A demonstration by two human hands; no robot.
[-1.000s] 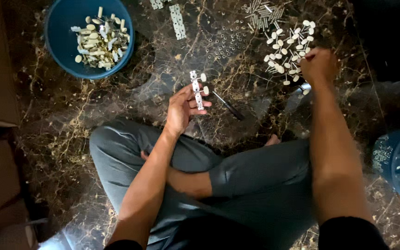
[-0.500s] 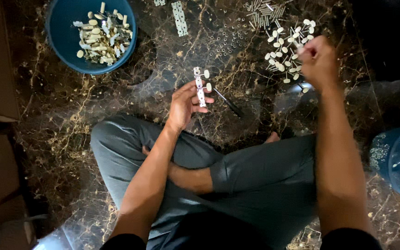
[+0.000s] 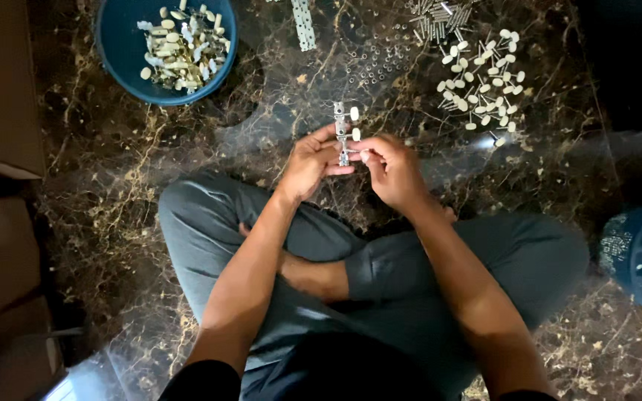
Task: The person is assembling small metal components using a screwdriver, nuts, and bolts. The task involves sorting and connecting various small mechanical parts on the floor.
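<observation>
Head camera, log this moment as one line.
left hand: holds metal strip | right hand: pinches small white-capped pin at strip | blue bowl: far left | loose pins: far right

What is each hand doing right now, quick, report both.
Left hand: closed on the metal strip, held upright.
Right hand: fingers pinched around a small white piece at the strip.
</observation>
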